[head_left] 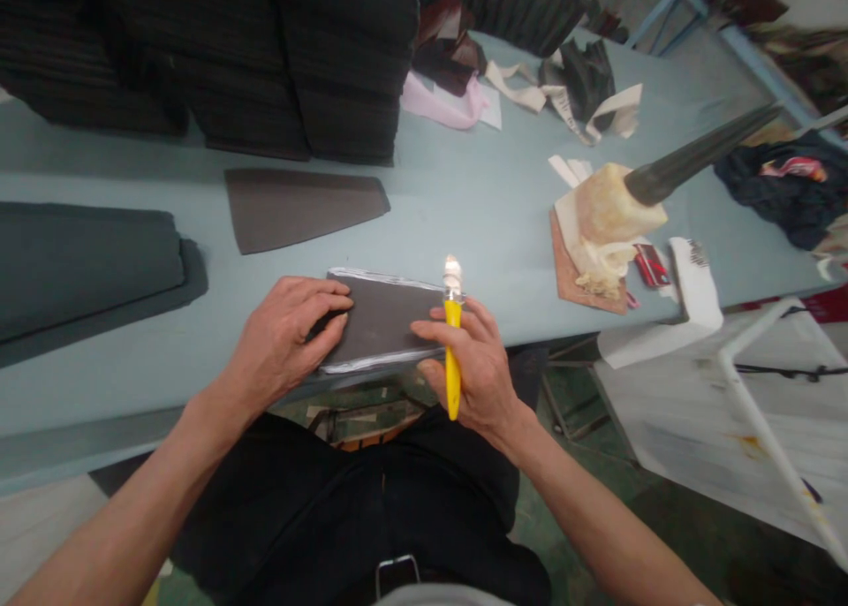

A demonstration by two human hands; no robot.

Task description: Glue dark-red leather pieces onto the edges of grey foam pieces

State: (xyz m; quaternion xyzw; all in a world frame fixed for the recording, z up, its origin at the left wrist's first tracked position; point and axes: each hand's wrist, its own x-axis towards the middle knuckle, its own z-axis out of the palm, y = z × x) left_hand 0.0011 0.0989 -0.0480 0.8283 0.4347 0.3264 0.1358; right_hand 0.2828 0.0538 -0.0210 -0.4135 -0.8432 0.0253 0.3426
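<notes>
A dark grey-brown tapered panel (381, 319) lies at the table's front edge, with white, wet-looking strips along its two long sides. My left hand (288, 337) has its fingers curled on the panel's wide left end, thumb and fingers closed at the edge. My right hand (480, 367) grips a brush (453, 345) with a yellow handle, its pale, white-coated bristles pointing away from me. Fingers of that same hand also reach to the narrow right end of the panel. Behind it lies another tapered panel (301, 208), apart from both hands.
Tall stacks of dark pieces (344, 67) stand at the back left. Dark green panels (86, 266) lie at the left. On the right, a yellowish block (600, 204) with a dark rod sits on a brown board. Scraps (457, 102) and a small red packet (653, 266) lie around.
</notes>
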